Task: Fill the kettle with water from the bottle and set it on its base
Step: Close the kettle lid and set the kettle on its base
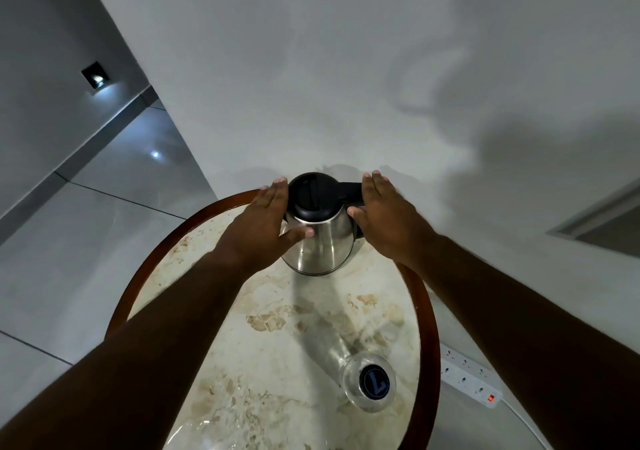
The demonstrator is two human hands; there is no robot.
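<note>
Seen from above, a stainless-steel kettle (320,238) is framed between two bare hands at the far edge of a round desk (242,363) topped with mottled cream stone and rimmed in dark reddish wood. The left hand (266,228) is laid flat against the kettle's left flank, fingers extended past the black lid (313,195) and the thumb pressed on the steel body; nothing is clasped by it, the palm being spread open. The right hand (384,217) is likewise held open, fingers straight, draped over the black handle (351,191) that juts to the right, with the thumb tip resting against the metal just below the lid. The lid is shut. The kettle is stood upright on the stone surface; whether a base lies beneath it cannot be told. Nearer the camera, on the desk's right side, a clear plastic bottle (367,380) is seen from the top, its dark blue cap (374,382) in place and marked with a pale letter. Beyond the desk's right rim, a white power strip (471,377) is laid on the pale tiled floor (86,242), one red switch light showing. A plain white wall (346,69) is crossed by the shadows of the arms.
</note>
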